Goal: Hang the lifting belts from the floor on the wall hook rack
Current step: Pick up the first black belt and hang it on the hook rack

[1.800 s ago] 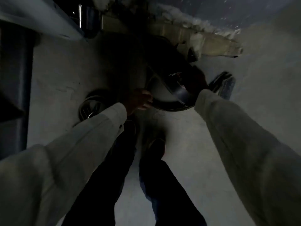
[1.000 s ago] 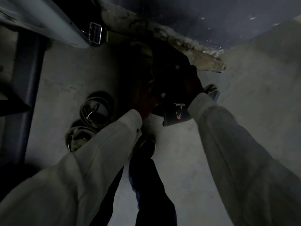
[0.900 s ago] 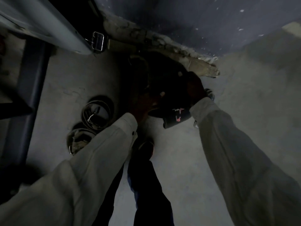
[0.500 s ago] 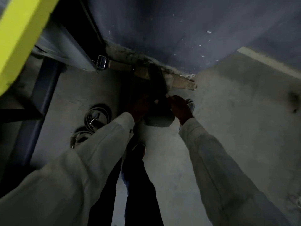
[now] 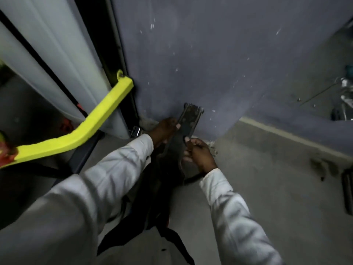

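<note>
The black lifting belt (image 5: pixel 189 119) is off the floor and up in front of the blue-grey wall (image 5: pixel 210 54). Its riveted end points up and the rest trails down between my arms. My left grip (image 5: pixel 164 129) is curled round one edge near the top with the thumb on its face, and my right grip (image 5: pixel 198 153) pinches the other edge a bit lower, so both are closed on the same belt. Progress-wise I'd call this early: one belt picked up, none hung that I can see. The hook rack isn't in view at all, so I'm guessing it's higher up the wall, which leaves the rest of the lift and the actual hooking. There's a metal buckle (image 5: pixel 135 131) at the foot of the wall just left of my left grip. It looks like another belt waiting on the concrete floor (image 5: pixel 267 188), but most of it is hidden. The yellow bar (image 5: pixel 86 129) off to the left isn't part of this.
</note>
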Demonstrator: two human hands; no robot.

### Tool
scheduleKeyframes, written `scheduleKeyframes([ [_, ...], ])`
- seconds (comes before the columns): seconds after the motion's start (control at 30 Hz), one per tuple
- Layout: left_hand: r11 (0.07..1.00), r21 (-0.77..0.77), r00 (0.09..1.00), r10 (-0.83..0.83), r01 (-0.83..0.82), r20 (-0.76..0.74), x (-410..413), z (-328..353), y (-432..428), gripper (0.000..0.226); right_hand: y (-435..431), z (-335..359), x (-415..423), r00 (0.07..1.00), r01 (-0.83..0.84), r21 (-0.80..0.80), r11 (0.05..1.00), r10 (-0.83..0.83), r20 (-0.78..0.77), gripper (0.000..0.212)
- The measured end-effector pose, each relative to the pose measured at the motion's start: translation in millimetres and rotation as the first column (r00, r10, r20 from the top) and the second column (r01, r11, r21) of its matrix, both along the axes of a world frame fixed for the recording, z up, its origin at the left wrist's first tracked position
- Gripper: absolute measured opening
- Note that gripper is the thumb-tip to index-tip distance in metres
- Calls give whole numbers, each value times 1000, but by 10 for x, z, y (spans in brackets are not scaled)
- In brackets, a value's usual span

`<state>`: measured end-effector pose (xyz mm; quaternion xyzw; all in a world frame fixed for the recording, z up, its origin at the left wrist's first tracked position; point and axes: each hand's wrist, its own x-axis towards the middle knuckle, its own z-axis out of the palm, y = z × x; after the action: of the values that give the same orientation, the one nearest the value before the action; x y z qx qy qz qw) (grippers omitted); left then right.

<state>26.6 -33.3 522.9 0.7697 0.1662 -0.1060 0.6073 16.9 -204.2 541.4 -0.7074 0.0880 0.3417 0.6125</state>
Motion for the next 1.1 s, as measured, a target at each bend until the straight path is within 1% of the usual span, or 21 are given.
scheduleKeyframes([
  [0.03,999,48,999,-23,21,39,-32,143,-12,16,17,154,29,997,34,-10,999,-33,76,24],
  [0.1,996,88,991,-13,2,136,-135,463,-36,12,-19,433,72,961,23,-29,999,-14,278,18],
  [0.13,994,106,981,-26,5,194,-174,609,-20,8,-47,572,83,945,-16,0,1000,15,327,18],
  [0.2,986,165,944,-88,37,318,-247,898,47,9,-127,813,86,901,-137,58,989,100,421,30],
  [0.27,984,173,910,-110,43,400,-276,1230,127,8,-160,1129,99,844,-198,35,980,152,515,30],
  [0.33,991,123,883,-96,44,460,-269,1572,179,3,-129,1420,190,789,-232,2,973,187,585,28],
  [0.37,994,99,868,-80,36,491,-245,1693,209,3,-89,1575,245,766,-241,4,970,188,615,26],
  [0.43,995,91,830,-92,50,551,-220,1950,255,13,-13,1923,323,717,-254,43,966,158,679,12],
  [0.47,993,93,815,-112,71,569,-198,2050,284,19,22,2103,366,682,-254,52,966,141,718,10],
  [0.5,991,92,803,-129,92,581,-182,2141,304,25,51,2286,423,650,-250,57,967,124,750,12],
  [0.57,989,71,786,-148,132,600,-174,2322,331,35,93,2723,520,584,-245,42,969,113,804,6],
  [0.63,986,70,760,-160,149,629,-143,2488,332,35,120,3171,602,511,-229,48,972,78,856,12],
  [0.67,990,39,748,-129,137,652,-122,2577,316,30,129,3378,627,481,-225,72,972,46,876,12],
  [0.73,992,-90,716,3,84,698,-76,2847,269,13,163,3739,612,432,-216,155,964,-48,901,9],
  [0.77,989,-137,692,62,54,719,-56,3013,245,11,189,3838,602,410,-211,192,958,-92,908,9],
  [0.8,986,-161,658,99,35,747,-31,3172,225,14,225,3889,581,388,-206,208,956,-115,914,10],
  [0.87,983,-179,599,125,30,791,3,3431,192,10,300,3869,500,342,-221,170,960,-87,936,18],
  [0.9,984,-173,577,122,35,808,4,3536,183,8,333,3831,464,317,-234,152,960,-72,946,22],
  [0.97,990,-119,549,55,81,834,5,3710,192,20,348,3861,418,278,-220,167,961,-102,955,24],
  [1.03,990,-50,536,-29,133,844,-1,3884,224,31,340,4088,385,269,-192,204,960,-148,952,26],
  [1.1,989,11,517,-87,149,852,16,4090,234,30,301,4346,387,282,-168,214,962,-161,946,23],
])
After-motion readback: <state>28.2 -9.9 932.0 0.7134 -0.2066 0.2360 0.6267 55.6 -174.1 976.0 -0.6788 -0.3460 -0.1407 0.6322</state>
